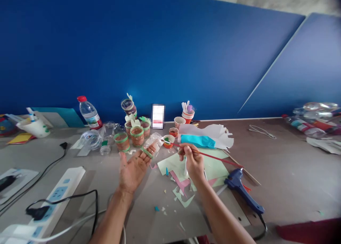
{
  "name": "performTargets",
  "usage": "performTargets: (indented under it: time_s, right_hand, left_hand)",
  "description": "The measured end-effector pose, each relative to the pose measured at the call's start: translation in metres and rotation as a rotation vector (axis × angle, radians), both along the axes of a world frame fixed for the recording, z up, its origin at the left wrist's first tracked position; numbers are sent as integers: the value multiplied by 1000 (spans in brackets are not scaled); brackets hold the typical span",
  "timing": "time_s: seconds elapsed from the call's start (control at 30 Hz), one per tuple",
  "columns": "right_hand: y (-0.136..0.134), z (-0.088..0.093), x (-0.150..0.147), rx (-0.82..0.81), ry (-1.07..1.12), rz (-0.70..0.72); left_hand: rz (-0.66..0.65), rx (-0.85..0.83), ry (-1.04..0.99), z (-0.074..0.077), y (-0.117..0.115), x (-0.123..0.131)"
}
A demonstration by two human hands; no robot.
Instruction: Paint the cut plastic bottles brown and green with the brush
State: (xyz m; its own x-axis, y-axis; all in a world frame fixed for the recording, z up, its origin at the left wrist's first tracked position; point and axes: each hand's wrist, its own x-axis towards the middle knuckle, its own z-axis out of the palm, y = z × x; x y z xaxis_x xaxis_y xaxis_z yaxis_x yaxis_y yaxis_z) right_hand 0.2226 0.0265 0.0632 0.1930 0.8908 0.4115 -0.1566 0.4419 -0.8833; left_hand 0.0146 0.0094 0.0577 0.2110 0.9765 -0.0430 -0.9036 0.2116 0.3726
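My left hand (135, 168) is palm up with green smears on it. Its fingers reach into a clear cut plastic bottle (157, 140), holding it up from inside; a green painted band rings its near edge. Between the thumb and fingers of my right hand (192, 158) is a paintbrush (218, 158) with a long red handle. Its tip is at a small cup of green paint (168, 141). A cup of dark reddish paint (174, 132) stands just behind. Left of the bottle are several brown-and-green painted jars (137, 135), some topped with pale petal shapes.
Pale green paper (170, 163) and scraps lie under my right hand. A blue glue gun (243, 190) rests at right, a white power strip (60, 192) with cords at left. A phone (158, 116) leans against the blue partition (160, 52); a water bottle (90, 112) stands back left.
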Motion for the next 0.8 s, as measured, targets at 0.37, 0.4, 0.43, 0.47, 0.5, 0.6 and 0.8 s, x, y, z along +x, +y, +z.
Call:
performTargets:
  time_s: [0.37, 0.4, 0.43, 0.47, 0.5, 0.6, 0.8]
  right_hand:
    - [-16, -13, -10, 377, -606, -163]
    - [-17, -12, -11, 410, -630, -157]
    - [-18, -11, -12, 441, -644, -145]
    - [-18, -10, -13, 464, -649, -127]
    - [-19, -9, -13, 479, -647, -113]
    - [-19, -9, -10, 470, -632, -141]
    - [-20, -10, -10, 473, -643, -106]
  left_hand:
    - [-26, 70, -11, -1, 0, 0]
    - [-30, 70, -10, -1, 0, 0]
    - [-34, 70, -10, -1, 0, 0]
    - [-38, 71, -9, -1, 0, 0]
    - [-39, 73, -9, -1, 0, 0]
    - [-20, 80, 0, 1, -1, 1]
    - [-13, 86, -14, 3, -2, 2]
